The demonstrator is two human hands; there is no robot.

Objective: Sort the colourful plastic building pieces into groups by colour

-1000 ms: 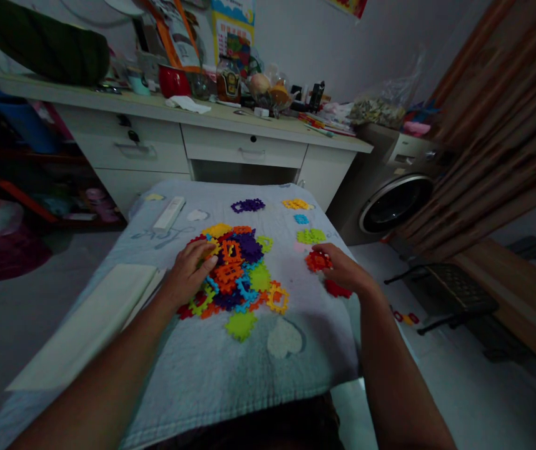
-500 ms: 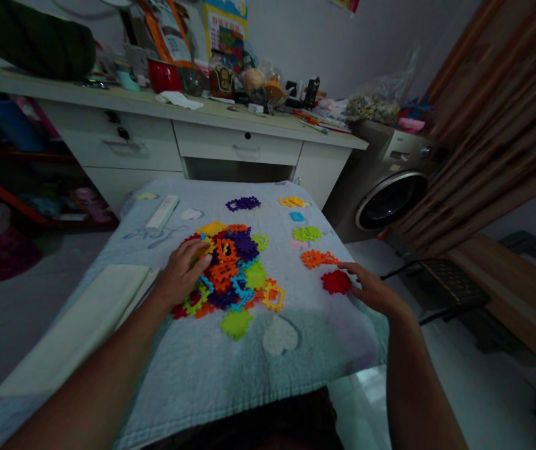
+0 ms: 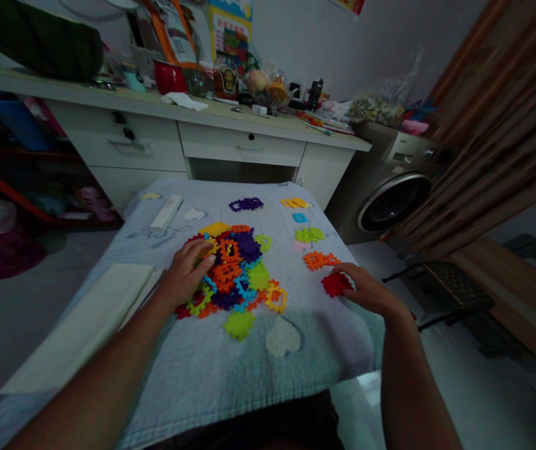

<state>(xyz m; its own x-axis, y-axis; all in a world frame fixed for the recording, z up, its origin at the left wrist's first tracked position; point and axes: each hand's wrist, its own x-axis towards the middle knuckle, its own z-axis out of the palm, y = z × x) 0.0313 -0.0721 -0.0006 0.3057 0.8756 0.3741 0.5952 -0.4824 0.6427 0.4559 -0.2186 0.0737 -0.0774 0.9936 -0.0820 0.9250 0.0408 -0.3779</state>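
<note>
A heap of colourful plastic interlocking pieces [image 3: 225,275] with notched edges lies on the cloth-covered table. My left hand [image 3: 188,269] rests against the heap's left side, its thumb apart from the fingers; the fingertips touch pieces there, and I see nothing gripped. To the right, my right hand [image 3: 362,287] has its fingers and thumb about the right edge of a red piece [image 3: 336,285], which lies on the cloth. Just beyond it are orange pieces [image 3: 319,260], then green pieces [image 3: 310,234], a blue piece [image 3: 300,217] and yellow pieces [image 3: 295,202]. Purple pieces [image 3: 246,204] lie at the far middle.
A long white box [image 3: 167,213] lies at the table's far left, and a folded pale sheet [image 3: 85,319] along the left edge. Behind stands a cluttered white cabinet [image 3: 240,140]. A washing machine [image 3: 390,181] is at the back right, a chair [image 3: 458,284] at the right.
My right hand has moved left, from beside the red piece to over its edge. My left hand stays at the heap. The view has shifted slightly.
</note>
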